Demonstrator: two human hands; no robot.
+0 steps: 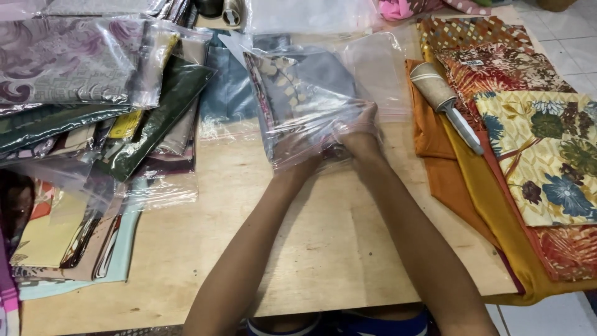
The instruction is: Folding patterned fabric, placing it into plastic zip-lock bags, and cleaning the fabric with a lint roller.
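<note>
A clear plastic bag [323, 81] lies on the wooden table [323, 249] with a folded grey-blue patterned fabric [298, 81] inside it. My left hand [311, 158] is under the bag's near edge, mostly hidden by the plastic. My right hand [360, 130] reaches into the bag's open end, fingers wrapped in the film. Both hands grip the bag beside each other.
Several bagged folded fabrics are stacked at the left [81, 74]. Unbagged patterned and orange cloths [535, 149] are piled at the right, with a lint roller [444, 102] lying on them. A tiled floor shows beyond the table's right edge.
</note>
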